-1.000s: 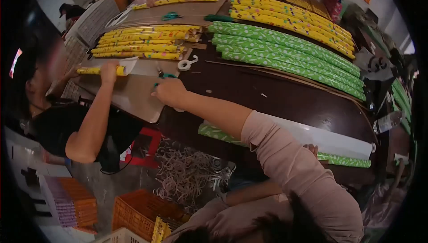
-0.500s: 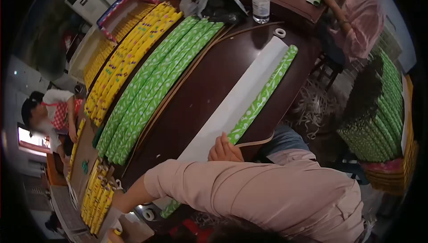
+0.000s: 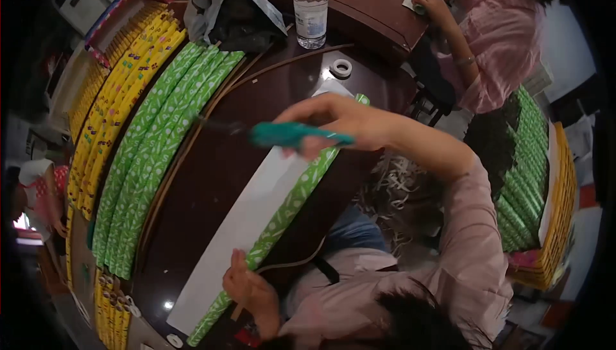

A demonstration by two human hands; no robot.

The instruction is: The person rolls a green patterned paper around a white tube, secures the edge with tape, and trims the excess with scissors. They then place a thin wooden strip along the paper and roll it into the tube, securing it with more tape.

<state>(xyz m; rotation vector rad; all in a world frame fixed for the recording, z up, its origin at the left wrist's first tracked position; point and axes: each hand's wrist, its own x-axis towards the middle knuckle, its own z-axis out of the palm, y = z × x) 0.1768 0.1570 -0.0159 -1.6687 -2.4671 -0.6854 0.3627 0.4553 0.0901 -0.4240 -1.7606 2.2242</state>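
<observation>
My right hand (image 3: 346, 122) is raised over the dark wooden table (image 3: 212, 157) and grips teal-handled scissors (image 3: 292, 135), blades pointing left. Beneath it lies a long green patterned wrapping-paper roll (image 3: 292, 202) with its white sheet (image 3: 244, 221) partly unrolled on the table. My left hand (image 3: 247, 286) closes on the near end of that roll, close to my body. Both arms wear pink sleeves.
Several rolled green tubes (image 3: 154, 151) and yellow tubes (image 3: 115, 100) lie along the table's far side. A tape roll (image 3: 341, 68) and a water bottle (image 3: 310, 7) stand beyond the scissors. A person in pink (image 3: 494, 42) works at the top right. Stacked green rolls (image 3: 526, 177) and paper scraps (image 3: 398, 189) fill the floor.
My right arm has come back from the far left end of the table and now holds the scissors above the roll. My left hand has stayed on the green roll.
</observation>
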